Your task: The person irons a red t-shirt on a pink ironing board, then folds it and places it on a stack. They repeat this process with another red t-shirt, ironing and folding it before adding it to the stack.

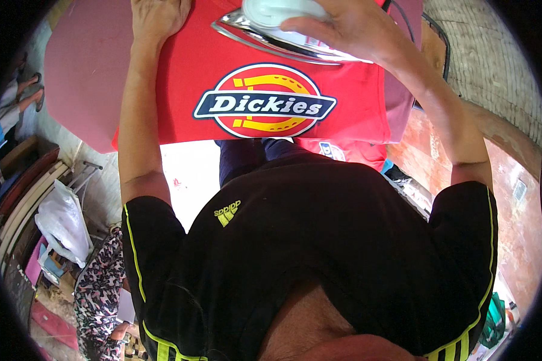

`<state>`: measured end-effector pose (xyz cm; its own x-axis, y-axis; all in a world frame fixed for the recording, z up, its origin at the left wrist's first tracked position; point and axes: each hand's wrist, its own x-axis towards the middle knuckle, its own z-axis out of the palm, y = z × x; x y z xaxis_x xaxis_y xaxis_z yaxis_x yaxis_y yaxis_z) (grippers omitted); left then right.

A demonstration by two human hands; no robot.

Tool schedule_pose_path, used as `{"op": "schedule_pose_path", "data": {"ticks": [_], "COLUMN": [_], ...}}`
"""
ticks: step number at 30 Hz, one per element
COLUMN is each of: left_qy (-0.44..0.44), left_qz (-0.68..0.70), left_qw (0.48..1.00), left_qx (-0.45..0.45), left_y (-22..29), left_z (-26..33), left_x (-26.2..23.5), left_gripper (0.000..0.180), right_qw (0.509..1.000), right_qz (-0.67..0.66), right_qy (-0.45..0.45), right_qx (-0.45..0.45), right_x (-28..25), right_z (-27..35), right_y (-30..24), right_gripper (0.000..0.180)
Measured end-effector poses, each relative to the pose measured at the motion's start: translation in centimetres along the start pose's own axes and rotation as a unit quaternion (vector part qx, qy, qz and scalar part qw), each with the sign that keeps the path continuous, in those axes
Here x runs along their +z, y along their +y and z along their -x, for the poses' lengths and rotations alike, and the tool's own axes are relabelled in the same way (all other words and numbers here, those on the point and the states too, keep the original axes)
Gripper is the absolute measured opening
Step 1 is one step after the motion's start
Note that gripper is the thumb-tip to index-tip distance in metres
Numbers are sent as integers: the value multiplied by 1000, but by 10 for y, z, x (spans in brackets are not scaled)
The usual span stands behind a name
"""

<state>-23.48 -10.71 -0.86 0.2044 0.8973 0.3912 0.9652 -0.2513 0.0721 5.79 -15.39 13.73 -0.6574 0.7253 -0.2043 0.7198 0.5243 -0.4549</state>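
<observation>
A red garment (180, 78) with a printed badge of a yellow horseshoe and a dark banner lies flat on a mauve-covered ironing board (84, 72). My right hand (355, 27) grips a clothes iron (271, 39) with a pale body and shiny metal soleplate. The iron rests on the fabric above the badge, its pointed tip toward the left. At the upper left, my left hand (158, 18) presses on the red cloth; the picture's top edge cuts off its fingers. A dark cord (403, 15) runs near the iron.
More red fabric (349, 153) hangs below the board's near edge. At left, a white plastic bag (63, 219) sits by stacked boards (21, 219). Another person's legs (30, 96) show at far left, and someone in patterned clothing (99, 295) is at lower left.
</observation>
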Motion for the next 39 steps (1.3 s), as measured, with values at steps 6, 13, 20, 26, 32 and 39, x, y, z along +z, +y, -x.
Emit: {"op": "schedule_pose_path", "data": {"ticks": [6, 13, 20, 26, 32, 39], "left_qy": [0, -12, -75, 68, 125, 138], "left_qz": [-16, 33, 100, 254, 277, 282], "left_qw": [1000, 999, 992, 961, 952, 949], "left_qx": [-5, -18, 29, 88, -17, -33], "left_y": [1, 8, -19, -86, -70, -63], "left_z": [3, -1, -23, -27, -25, -26], "left_x": [-2, -12, -31, 28, 18, 17], "left_gripper": [57, 55, 47, 48, 37, 35], "right_qw": [994, 991, 982, 958, 937, 939], "right_qz": [61, 39, 48, -43, -63, -122], "right_qy": [34, 111, 180, 283, 338, 320], "right_qx": [-84, -55, -36, 13, 64, 20], "right_x": [6, 16, 30, 42, 53, 31], "right_z": [-24, 0, -43, -87, -138, -196], "right_y": [-18, 4, -32, -41, -33, -23], "right_gripper": [47, 40, 43, 50, 48, 48]}}
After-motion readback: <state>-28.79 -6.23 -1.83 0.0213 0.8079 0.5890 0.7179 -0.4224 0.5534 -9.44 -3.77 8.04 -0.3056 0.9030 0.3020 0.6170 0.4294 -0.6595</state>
